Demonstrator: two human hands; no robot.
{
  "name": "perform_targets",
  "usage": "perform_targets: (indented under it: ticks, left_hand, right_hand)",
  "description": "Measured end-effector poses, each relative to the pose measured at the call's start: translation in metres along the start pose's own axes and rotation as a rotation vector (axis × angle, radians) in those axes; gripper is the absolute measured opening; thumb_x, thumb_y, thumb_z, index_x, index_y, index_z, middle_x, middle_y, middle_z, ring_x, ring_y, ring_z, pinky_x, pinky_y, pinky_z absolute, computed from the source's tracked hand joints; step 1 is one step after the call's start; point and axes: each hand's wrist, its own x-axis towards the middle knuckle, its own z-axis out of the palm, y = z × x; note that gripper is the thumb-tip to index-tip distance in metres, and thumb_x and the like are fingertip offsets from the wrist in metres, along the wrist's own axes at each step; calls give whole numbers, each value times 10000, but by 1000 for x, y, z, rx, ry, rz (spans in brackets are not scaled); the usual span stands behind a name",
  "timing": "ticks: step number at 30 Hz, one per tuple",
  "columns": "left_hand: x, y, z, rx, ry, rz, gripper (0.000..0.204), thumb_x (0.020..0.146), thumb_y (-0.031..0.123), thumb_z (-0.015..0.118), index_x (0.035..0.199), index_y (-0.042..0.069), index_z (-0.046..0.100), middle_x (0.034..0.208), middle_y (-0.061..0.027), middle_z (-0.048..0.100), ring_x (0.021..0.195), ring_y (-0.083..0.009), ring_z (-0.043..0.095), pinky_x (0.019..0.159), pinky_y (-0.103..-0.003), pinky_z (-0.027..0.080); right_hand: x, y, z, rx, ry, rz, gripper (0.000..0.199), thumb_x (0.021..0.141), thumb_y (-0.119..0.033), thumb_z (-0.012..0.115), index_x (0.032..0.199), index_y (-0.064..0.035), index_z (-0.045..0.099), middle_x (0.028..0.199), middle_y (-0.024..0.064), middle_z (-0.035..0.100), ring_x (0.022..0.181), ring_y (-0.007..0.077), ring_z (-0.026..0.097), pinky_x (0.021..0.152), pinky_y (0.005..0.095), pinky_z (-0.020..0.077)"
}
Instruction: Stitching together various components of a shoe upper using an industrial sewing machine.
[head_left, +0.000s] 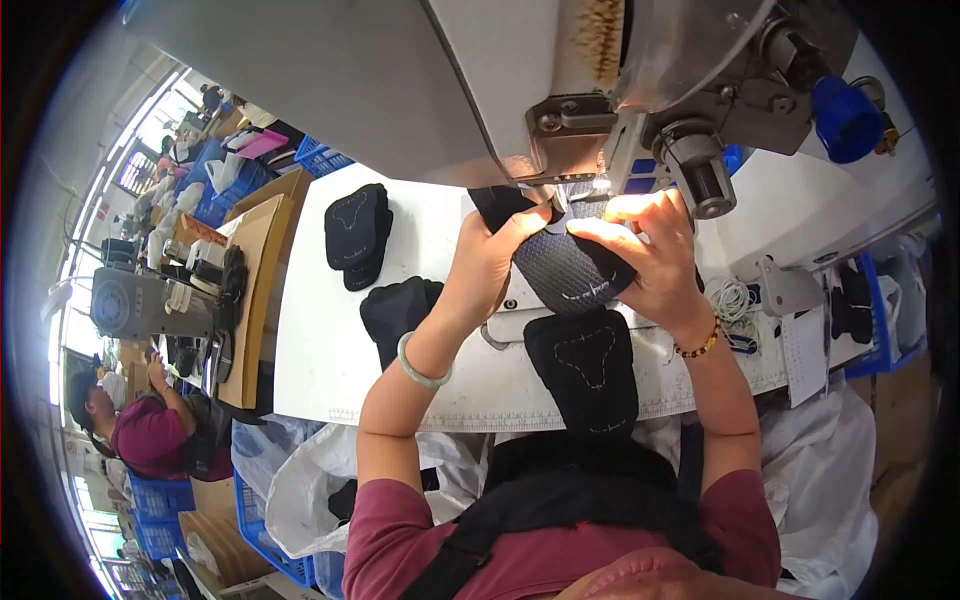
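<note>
Under the needle area of a white sewing machine (440,90), a black mesh fabric piece (572,272) with pale stitching lies across the bed. My left hand (487,262) pinches its left edge, thumb close to the presser foot. On the opposite side my right hand (655,250) grips the mesh piece, with thumb and fingers near the foot. Directly below it, another black fabric piece (582,365) with a white stitched outline hangs over the table's front edge. The needle tip itself is hard to make out.
Left on the white table (310,350) lie a stack of black pieces (357,230) and a second black pile (395,312). Thread coils (732,305) sit at right. A blue basket (870,315) stands beyond them. White plastic bags (335,480) hang below; a co-worker (150,425) sits far left.
</note>
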Motion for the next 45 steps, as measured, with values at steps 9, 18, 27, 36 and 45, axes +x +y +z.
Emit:
perform_targets:
  ticks: [9, 18, 27, 36, 45]
  left_hand:
    - [5, -11, 3, -84, 26, 64, 132, 862, 33, 553, 958, -28, 619, 925, -49, 639, 873, -120, 582, 826, -263, 446]
    - [-1, -25, 18, -17, 139, 300, 157, 884, 38, 529, 1005, -21, 611, 955, -42, 631, 872, -109, 580, 807, -249, 451]
    - [-6, -33, 36, -82, 281, 359, 115, 892, 47, 532, 965, 4, 609, 939, -11, 616, 861, -89, 559, 789, -233, 438]
    - [-8, -39, 54, -38, 469, 455, 127, 882, 48, 533, 979, -7, 595, 962, -30, 603, 883, -109, 545, 813, -246, 423]
    - [-16, -42, 56, -167, 474, 335, 162, 874, 43, 559, 1025, -5, 593, 1005, -29, 610, 910, -110, 569, 827, -256, 447]
  right_hand:
    - [-4, 1, 4, -105, 26, 11, 424, 607, -100, 671, 1026, -167, 667, 906, -19, 531, 753, 174, 470, 703, 325, 346]
    - [-19, -3, 6, -241, 59, -82, 490, 574, -86, 666, 1046, -218, 680, 965, -30, 538, 839, 165, 486, 752, 329, 353]
    - [-17, -17, 12, -321, 93, -105, 411, 629, -165, 742, 1032, -219, 684, 969, -64, 549, 783, 122, 448, 713, 303, 305]
    - [-15, -5, 11, -328, 200, -106, 268, 700, -133, 662, 961, -196, 666, 922, -104, 570, 700, 90, 431, 656, 276, 296]
    - [-17, 4, 1, -341, 126, -59, 331, 706, -20, 622, 998, -170, 668, 1006, -61, 627, 722, 122, 482, 721, 288, 312]
